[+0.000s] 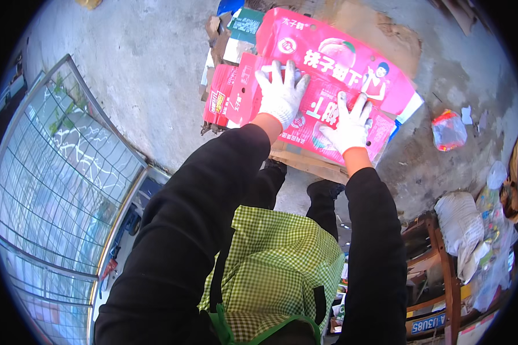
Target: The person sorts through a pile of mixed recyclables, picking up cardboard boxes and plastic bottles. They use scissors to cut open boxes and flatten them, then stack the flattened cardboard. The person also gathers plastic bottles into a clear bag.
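A flattened pink cardboard box (351,65) with a printed peach and figure lies on top of a stack of flattened cardboard. My left hand (281,94), in a white work glove, rests flat on the box's left part, its fingers spread. To its right, my right hand (351,123), gloved the same way with darkened fingertips, presses on the near right part of the box, fingers apart. Neither hand is wrapped around anything. Beneath, the edges of brown cardboard (308,165) and a teal carton piece (245,24) stick out.
A metal-framed wire mesh panel (69,167) stands on the left. On the concrete floor (149,63) at right lies a clear and red plastic bag (448,131). A wooden frame (450,276), a white sack (459,221) and clear plastic sheeting (495,247) crowd the lower right.
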Tool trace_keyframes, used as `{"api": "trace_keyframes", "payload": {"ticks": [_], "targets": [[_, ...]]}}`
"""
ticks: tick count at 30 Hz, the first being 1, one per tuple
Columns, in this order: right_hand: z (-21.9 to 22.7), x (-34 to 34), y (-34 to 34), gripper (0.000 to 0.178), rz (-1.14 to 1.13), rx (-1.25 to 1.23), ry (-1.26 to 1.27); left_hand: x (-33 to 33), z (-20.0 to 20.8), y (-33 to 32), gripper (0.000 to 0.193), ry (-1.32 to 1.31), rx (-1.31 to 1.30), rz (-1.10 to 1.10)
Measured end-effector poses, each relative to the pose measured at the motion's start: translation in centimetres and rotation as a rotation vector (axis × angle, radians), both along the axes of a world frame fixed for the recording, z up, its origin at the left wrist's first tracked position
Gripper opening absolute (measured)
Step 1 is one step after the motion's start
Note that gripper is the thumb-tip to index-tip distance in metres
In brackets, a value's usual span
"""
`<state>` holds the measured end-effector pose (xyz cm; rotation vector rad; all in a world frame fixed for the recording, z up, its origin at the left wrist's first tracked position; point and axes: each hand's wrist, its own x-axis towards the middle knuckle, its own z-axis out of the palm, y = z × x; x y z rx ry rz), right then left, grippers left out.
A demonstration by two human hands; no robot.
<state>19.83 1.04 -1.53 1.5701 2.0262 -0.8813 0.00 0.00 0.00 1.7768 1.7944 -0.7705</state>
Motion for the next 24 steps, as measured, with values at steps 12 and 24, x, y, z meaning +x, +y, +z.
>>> {"api": "trace_keyframes", "payload": {"ticks": [12, 24], "targets": [[13.7, 8.3, -2.5, 0.075, 0.027, 0.149, 0.361, 2.3, 11.1, 0.1, 0.109, -0.016, 0.023, 0.165], [32.1, 30.3, -31.9, 0.052, -0.7, -0.113, 0.171, -4.2, 23.0, -13.2, 0.062, -0.305, -0.071, 0.297]]}}
